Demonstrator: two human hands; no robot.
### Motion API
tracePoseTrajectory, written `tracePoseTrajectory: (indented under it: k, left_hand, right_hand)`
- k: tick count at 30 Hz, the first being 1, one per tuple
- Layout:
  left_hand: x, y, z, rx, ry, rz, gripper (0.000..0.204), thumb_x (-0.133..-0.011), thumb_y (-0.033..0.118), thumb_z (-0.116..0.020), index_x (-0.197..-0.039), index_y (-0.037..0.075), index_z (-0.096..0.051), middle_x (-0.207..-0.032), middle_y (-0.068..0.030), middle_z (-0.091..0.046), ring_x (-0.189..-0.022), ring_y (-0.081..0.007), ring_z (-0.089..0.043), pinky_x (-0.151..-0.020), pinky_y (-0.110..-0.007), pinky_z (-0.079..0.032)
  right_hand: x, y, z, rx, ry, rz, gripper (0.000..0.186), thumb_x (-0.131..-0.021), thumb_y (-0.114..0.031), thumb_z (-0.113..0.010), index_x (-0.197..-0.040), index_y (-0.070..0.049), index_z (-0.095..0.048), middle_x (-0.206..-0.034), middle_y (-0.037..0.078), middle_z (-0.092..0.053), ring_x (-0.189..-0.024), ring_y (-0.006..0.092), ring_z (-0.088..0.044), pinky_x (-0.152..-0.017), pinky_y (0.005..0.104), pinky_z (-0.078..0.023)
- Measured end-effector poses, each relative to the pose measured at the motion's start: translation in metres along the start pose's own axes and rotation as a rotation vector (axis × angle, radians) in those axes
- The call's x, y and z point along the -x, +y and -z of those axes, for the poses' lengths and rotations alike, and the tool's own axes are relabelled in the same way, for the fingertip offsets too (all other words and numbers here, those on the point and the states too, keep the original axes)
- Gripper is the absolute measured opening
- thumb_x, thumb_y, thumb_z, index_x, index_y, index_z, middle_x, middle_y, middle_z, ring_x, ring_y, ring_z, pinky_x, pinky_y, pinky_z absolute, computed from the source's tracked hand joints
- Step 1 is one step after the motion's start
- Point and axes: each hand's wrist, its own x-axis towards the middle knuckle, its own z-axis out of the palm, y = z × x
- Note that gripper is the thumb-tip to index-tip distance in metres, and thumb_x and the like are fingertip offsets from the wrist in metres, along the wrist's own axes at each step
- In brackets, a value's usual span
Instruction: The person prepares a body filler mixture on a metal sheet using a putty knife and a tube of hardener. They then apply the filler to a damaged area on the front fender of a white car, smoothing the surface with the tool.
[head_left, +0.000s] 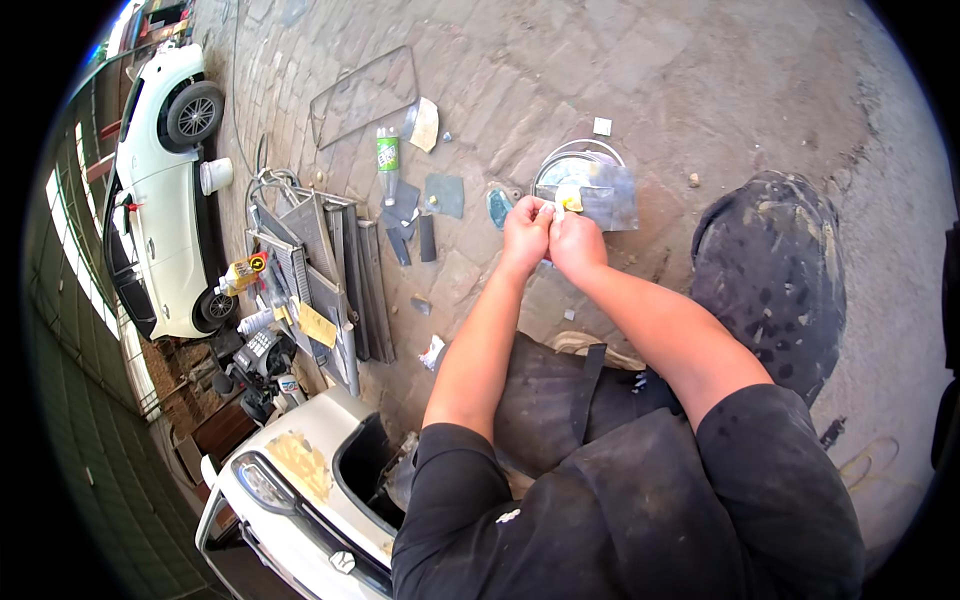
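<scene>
My left hand (525, 236) and my right hand (577, 246) are close together, fingers closed around a small white tube-like piece (559, 212). Most of that piece is hidden by the fingers. Right beyond the fingertips, a pale lump with a yellow dab (570, 196) rests on a shiny flat sheet (620, 200). A round metal rim (585, 150) shows at the far side of the sheet. Left of my hands lies a teal oval piece (499, 208) on the ground.
Sandpaper-like pieces (444, 196) and a green-labelled bottle (388, 165) lie to the left, near a wire-thin frame (365, 95). Stacked radiator-like panels (330, 270) stand farther left. A white car body (310, 490) is at lower left; a dark dusty bag-like object (770, 280) sits right.
</scene>
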Motion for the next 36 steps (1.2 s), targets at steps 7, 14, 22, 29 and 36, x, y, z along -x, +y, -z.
tracePoseTrajectory:
  k: [7, 14, 22, 29, 36]
  left_hand:
    - [0.000, -0.005, 0.001, 0.002, 0.010, -0.049, 0.011, -0.101, 0.011, -0.059, -0.097, 0.002, -0.063, -0.079, -0.0034, -0.065, -0.060, -0.0082, -0.055, -0.048, -0.026, -0.045]
    - [0.010, 0.005, 0.006, 0.052, -0.017, 0.021, 0.012, -0.101, 0.012, -0.059, -0.101, 0.000, -0.063, -0.083, -0.0040, -0.066, -0.063, -0.0089, -0.058, -0.051, -0.026, -0.047]
    - [0.015, 0.024, 0.043, 0.117, -0.119, 0.036, 0.017, -0.100, 0.014, -0.061, -0.109, 0.000, -0.065, -0.099, -0.0047, -0.070, -0.090, -0.0094, -0.063, -0.082, -0.026, -0.050]
    - [0.006, 0.066, 0.109, 0.616, 0.024, -0.225, 0.019, -0.101, 0.014, -0.062, -0.114, 0.001, -0.062, -0.102, -0.0051, -0.070, -0.086, -0.0106, -0.065, -0.074, -0.026, -0.054]
    - [0.030, 0.094, 0.150, 0.829, 0.272, -0.498, 0.016, -0.101, 0.014, -0.062, -0.110, 0.002, -0.062, -0.097, -0.0032, -0.068, -0.084, -0.0096, -0.063, -0.076, -0.026, -0.053]
  right_hand:
    - [0.004, -0.010, 0.009, 0.024, -0.036, -0.038, 0.039, -0.098, -0.030, -0.048, -0.081, 0.001, -0.067, -0.083, 0.025, -0.070, -0.081, 0.0425, -0.069, -0.076, 0.0526, -0.053]
    - [0.009, -0.011, 0.002, 0.048, -0.004, -0.044, 0.041, -0.099, -0.034, -0.047, -0.088, 0.002, -0.065, -0.086, 0.027, -0.069, -0.084, 0.0444, -0.068, -0.078, 0.0538, -0.053]
    - [0.025, -0.026, 0.013, 0.108, -0.042, -0.014, 0.033, -0.095, -0.030, -0.057, -0.097, 0.002, -0.060, -0.093, 0.026, -0.066, -0.090, 0.0433, -0.064, -0.080, 0.0510, -0.050]
    - [-0.004, 0.000, 0.039, 0.364, 0.526, 0.173, 0.053, -0.083, -0.026, -0.070, -0.121, 0.003, -0.046, -0.119, 0.022, -0.054, -0.118, 0.0379, -0.051, -0.104, 0.0434, -0.040]
    - [-0.052, 0.046, 0.049, 0.219, 0.221, -0.224, 0.056, -0.078, -0.029, -0.080, -0.115, 0.010, -0.063, -0.111, 0.028, -0.069, -0.104, 0.0371, -0.069, -0.092, 0.0431, -0.053]
